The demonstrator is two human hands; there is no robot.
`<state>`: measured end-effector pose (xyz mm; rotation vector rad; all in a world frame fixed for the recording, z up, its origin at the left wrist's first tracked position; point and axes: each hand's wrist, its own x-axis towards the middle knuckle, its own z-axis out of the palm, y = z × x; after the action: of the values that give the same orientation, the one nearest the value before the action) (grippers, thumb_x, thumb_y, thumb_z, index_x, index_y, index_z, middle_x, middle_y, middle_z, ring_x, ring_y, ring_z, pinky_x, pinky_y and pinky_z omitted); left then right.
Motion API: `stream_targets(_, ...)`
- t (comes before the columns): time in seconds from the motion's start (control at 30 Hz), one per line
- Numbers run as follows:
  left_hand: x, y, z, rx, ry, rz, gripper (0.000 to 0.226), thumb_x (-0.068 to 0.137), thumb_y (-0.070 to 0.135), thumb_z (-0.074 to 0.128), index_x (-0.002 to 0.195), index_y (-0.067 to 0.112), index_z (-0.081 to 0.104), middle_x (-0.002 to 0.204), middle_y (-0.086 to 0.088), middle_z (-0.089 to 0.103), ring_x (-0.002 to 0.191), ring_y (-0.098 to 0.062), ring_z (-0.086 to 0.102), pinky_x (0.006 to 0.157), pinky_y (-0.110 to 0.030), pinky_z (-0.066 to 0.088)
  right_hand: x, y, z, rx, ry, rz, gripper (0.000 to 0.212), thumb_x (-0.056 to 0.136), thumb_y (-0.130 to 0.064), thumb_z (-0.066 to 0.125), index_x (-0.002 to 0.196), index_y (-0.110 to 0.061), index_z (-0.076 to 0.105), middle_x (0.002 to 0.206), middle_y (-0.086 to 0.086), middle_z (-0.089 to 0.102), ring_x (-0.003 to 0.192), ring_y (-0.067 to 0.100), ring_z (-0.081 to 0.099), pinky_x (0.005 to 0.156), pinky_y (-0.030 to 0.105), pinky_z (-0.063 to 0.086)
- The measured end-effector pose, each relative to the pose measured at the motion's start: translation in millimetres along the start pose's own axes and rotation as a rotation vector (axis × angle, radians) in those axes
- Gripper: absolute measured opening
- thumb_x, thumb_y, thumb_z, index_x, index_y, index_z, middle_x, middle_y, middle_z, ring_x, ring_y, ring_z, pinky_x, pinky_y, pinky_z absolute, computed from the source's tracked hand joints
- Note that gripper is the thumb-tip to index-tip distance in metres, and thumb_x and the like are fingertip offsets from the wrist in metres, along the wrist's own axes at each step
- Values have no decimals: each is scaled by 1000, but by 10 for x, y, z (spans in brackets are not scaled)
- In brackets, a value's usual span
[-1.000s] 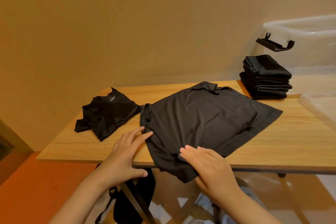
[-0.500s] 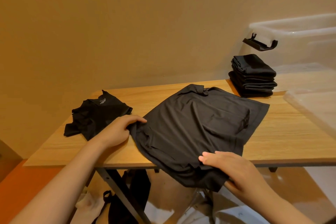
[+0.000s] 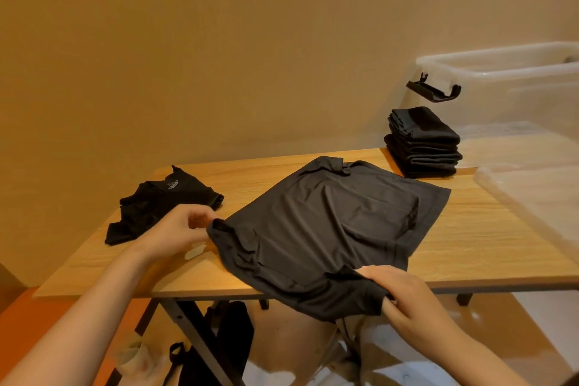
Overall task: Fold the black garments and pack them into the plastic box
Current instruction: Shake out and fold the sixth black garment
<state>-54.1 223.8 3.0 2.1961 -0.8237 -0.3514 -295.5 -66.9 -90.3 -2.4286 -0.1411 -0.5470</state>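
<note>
Currently the shirt (image 3: pixel 329 229) lies spread on the table (image 3: pixel 470 244), its near hem overhanging. The left hand (image 3: pixel 178 235) pinches its left corner; the right hand (image 3: pixel 404 294) grips the hem. A crumpled garment (image 3: pixel 159 204) lies left. A folded stack (image 3: pixel 423 144) stands just beside the box (image 3: pixel 501 81), back right.

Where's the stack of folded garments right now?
In the head view, the folded stack sits at the far right corner of the table, just left of the clear plastic box and under its black latch, beyond the spread shirt.
</note>
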Motion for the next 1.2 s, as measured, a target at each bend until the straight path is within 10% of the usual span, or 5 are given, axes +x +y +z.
stream_targets(0.13, -9, 131, 11, -124, 24, 13, 34, 68, 42, 74, 92, 17, 73, 104, 7, 73, 100, -4, 66, 97, -33, 47, 140, -80, -53, 175, 67, 100, 37, 95, -8, 45, 103, -40, 61, 91, -11, 68, 84, 12, 65, 75, 43, 50)
stream_targets(0.37, 9, 436, -131, -409, 262, 43, 12, 91, 16, 61, 101, 10, 61, 86, -3, 75, 84, -15, 71, 83, -29, 48, 610, -460, -730, 441, 367, 160, 24, 99, -11, 45, 95, -26, 64, 87, -22, 66, 89, -6, 60, 73, 6, 45)
stream_targets(0.67, -111, 1512, -584, -686, 467, 375, 12, 98, 4, 47, 99, 8, 58, 53, 14, 60, 51, 3, 57, 78, -23, 46, 1107, -1145, -1851, 471, 642, 28, 26, 101, -19, 46, 80, -21, 62, 66, -12, 61, 60, -5, 57, 57, 17, 44)
stream_targets(0.93, -341, 2426, -1158, -766, 614, 640, 17, 99, 11, 49, 86, 17, 57, 63, 13, 62, 56, 0, 55, 58, -14, 46, 1237, -1814, -2545, 563, 774, -119, 21, 99, -25, 52, 82, -22, 64, 65, -11, 65, 59, 0, 61, 51, 16, 49)
stream_targets(1.2, -117, 2571, -1294, -808, 590, 578, 14, 98, 13, 51, 86, 14, 58, 59, 10, 62, 51, 0, 55, 50, -13, 43, 1544, -1754, -2736, 623, 728, 24, 21, 97, -26, 55, 90, -10, 67, 82, 10, 67, 73, 25, 63, 65, 35, 54)
